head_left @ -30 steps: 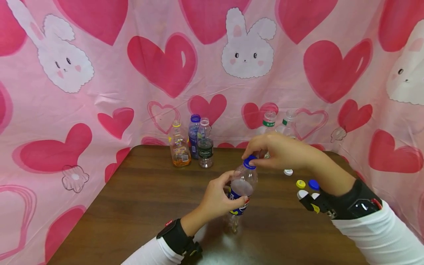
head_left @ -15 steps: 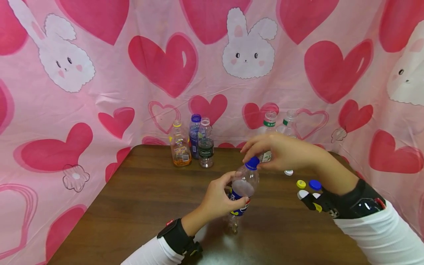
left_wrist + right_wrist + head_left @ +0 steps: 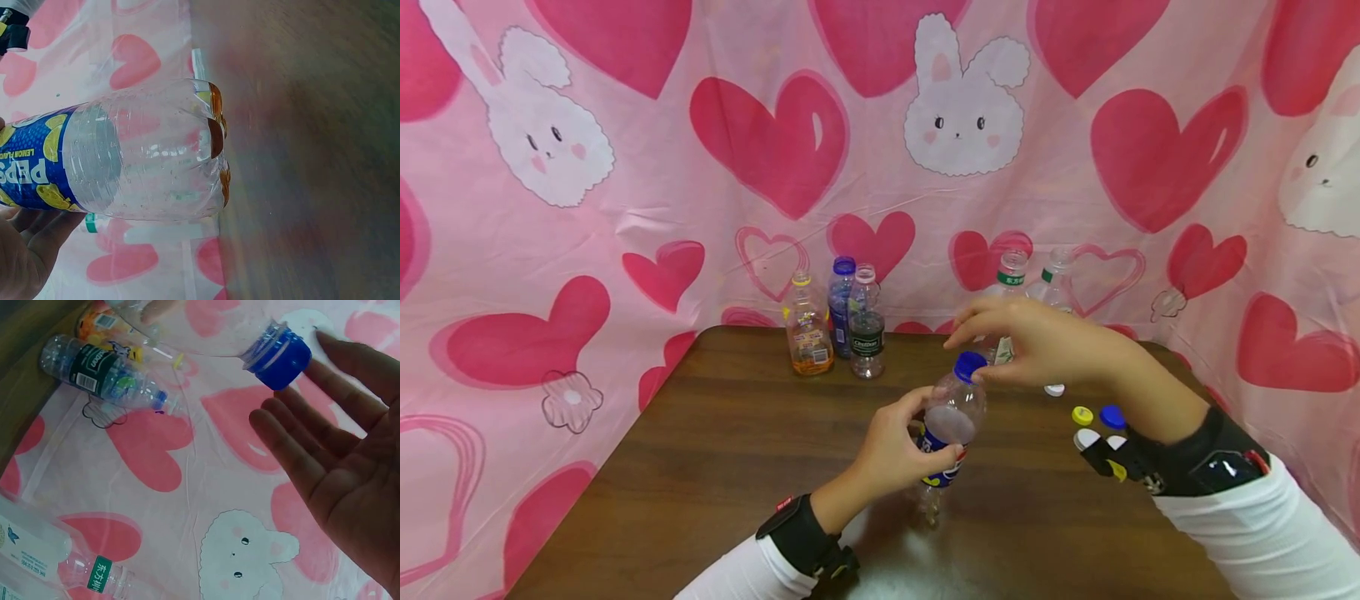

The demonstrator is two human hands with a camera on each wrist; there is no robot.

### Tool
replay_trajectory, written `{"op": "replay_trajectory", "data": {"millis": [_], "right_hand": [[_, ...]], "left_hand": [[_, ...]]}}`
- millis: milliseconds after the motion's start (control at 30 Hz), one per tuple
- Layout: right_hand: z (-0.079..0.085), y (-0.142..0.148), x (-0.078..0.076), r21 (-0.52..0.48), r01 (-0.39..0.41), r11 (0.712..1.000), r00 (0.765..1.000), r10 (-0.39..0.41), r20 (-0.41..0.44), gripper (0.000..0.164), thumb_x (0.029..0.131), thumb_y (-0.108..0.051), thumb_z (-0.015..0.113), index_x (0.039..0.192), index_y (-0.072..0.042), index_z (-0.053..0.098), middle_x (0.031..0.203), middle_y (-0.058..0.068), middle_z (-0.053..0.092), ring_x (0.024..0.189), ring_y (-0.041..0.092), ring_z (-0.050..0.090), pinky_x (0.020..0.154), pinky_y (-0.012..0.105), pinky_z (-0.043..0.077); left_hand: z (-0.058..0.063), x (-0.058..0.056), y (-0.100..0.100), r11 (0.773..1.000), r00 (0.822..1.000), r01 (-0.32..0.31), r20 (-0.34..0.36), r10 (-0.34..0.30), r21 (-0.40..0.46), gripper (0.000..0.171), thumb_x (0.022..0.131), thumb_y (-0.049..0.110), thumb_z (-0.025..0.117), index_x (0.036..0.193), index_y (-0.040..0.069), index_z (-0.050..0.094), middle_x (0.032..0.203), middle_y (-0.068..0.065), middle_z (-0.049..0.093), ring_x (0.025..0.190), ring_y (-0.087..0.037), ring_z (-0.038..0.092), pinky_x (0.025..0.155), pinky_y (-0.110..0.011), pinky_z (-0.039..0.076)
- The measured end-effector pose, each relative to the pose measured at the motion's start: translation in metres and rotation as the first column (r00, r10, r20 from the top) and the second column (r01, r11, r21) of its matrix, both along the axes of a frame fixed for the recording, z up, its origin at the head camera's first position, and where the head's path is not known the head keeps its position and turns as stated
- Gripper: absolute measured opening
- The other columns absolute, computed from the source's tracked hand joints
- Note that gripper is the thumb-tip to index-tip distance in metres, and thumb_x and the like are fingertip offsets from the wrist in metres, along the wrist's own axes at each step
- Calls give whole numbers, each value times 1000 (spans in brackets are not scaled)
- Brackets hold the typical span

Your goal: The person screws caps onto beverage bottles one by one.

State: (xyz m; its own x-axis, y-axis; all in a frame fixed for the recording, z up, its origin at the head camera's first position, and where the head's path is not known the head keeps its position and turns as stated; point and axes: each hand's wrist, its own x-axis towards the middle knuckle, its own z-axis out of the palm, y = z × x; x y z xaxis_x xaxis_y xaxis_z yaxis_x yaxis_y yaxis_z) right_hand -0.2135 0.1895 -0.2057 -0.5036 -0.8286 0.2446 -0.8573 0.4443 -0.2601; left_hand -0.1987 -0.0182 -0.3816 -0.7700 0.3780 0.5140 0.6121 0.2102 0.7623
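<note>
A clear plastic Pepsi bottle [image 3: 951, 427] with a blue lemon-flavor label leans slightly over the table. My left hand [image 3: 891, 442] grips it round the label. In the left wrist view, a little amber liquid lies in the feet of the bottle [image 3: 156, 153]. A blue cap [image 3: 970, 367] sits on its mouth. Beside this cap is my right hand [image 3: 1037, 342], fingers spread and loosely bent. The right wrist view shows the right hand's fingers [image 3: 294, 447] apart from the cap [image 3: 281, 359], with the thumb close to it.
Back left stand an orange-labelled bottle [image 3: 809, 342], a blue bottle [image 3: 840, 304] and a green-labelled bottle [image 3: 867, 333]. Two clear bottles stand behind my right hand, one with a green neck band [image 3: 1011, 279]. Loose yellow [image 3: 1082, 415], blue [image 3: 1111, 417] and white caps [image 3: 1086, 438] lie at right.
My right fingers have moved from round the blue cap to spread beside it. The left hand keeps its grip on the bottle in the same place.
</note>
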Motion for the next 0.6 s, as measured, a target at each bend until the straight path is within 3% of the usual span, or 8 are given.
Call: {"op": "replay_trajectory", "data": {"millis": [167,400,500,600], "right_hand": [[-2,-1,-1,-4,-64,998,998,64,22,29,78,0,78,104,-11,73,106,-1,66,93,12,65,77,29,57],[-7,-7,0,15,46,999,996,-45,-81,13,83,-18,78,92,-11,73,79,-10,61,64,6,52,58,22,51],[-8,-8,1,30,75,997,995,-72,-74,14,84,-21,78,93,-12,73,80,-9,62,65,7,52,59,22,51],[-7,-6,1,26,42,999,998,-41,-38,22,83,-19,78,102,-10,72,91,-6,66,75,8,61,67,24,55]], "left_hand": [[0,-1,0,1000,1000,-6,-12,6,-1,59,73,19,83,126,9,59,113,-1,69,94,-13,65,73,-26,56],[1,0,0,1000,1000,5,-9,-5,-4,59,73,20,82,127,10,59,113,-1,69,93,-11,65,73,-26,56],[-1,0,0,1000,1000,8,5,-8,-2,59,73,19,83,127,10,59,113,0,69,93,-12,65,74,-30,57],[-3,0,0,1000,1000,7,12,-7,7,59,73,19,83,126,10,59,113,-1,69,94,-13,65,74,-32,57]]}}
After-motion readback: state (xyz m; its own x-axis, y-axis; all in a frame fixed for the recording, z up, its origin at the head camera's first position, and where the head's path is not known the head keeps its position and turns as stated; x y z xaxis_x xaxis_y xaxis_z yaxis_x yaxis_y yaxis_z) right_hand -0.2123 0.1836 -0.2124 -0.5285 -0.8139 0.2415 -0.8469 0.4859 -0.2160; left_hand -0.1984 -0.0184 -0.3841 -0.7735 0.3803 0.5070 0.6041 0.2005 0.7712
